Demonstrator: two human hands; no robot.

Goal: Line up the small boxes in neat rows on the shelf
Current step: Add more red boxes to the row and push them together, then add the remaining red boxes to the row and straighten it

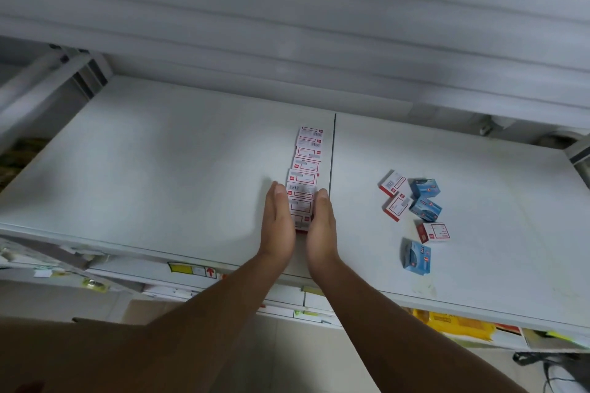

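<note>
Your flat left hand [277, 226] and right hand [321, 226] pressed the row of boxes [306, 166] between them; likely light, stiff, slippery.

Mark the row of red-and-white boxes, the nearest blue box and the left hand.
row of red-and-white boxes [305, 166]: head view, a middle box's top.
nearest blue box [416, 257]: head view, top face.
left hand [277, 224]: head view, its back.

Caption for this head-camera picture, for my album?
Left hand and right hand press a row of red-and-white boxes from both sides on the shelf.
</note>
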